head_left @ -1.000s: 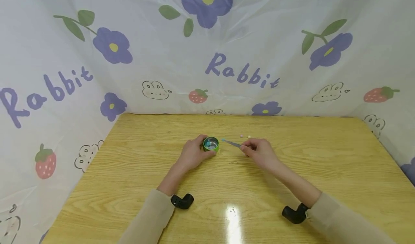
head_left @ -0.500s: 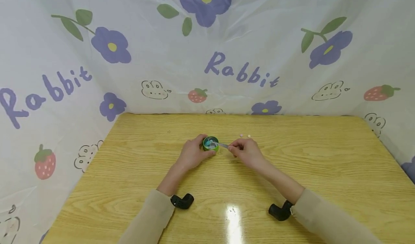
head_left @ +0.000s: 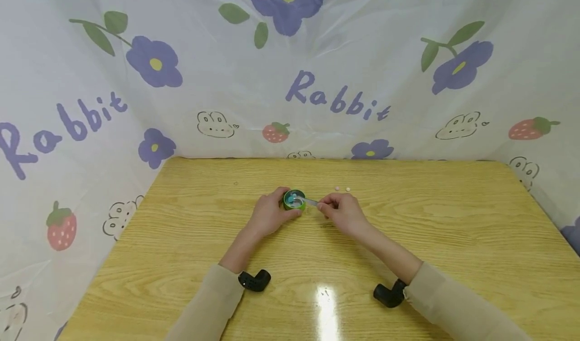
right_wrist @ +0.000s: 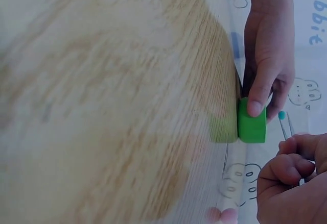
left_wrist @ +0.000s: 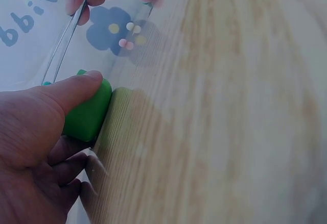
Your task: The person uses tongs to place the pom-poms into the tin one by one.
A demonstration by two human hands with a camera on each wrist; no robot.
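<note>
A small round green container (head_left: 295, 208) with a shiny inside stands on the table, and my left hand (head_left: 267, 215) grips its side between thumb and fingers. Small teal beads (head_left: 291, 199) show inside it. My right hand (head_left: 346, 214) pinches a pair of metal tweezers (head_left: 310, 201), whose tips reach over the container's opening. In the right wrist view a teal bead (right_wrist: 281, 115) shows at the tip of one prong, and the prongs look slightly apart. Whether that bead is loose cannot be told. The left wrist view hides the tweezer tips behind the thumb.
A pink bead (head_left: 337, 188) and a whitish bead (head_left: 348, 189) lie on the wooden table (head_left: 290, 260) beyond my right hand. A patterned white cloth (head_left: 235, 69) hangs behind the table's back edge.
My right hand has moved left, bringing the tweezers, with a teal bead at their tips a second ago, from beside the container to over its opening. The left hand stays on the container.
</note>
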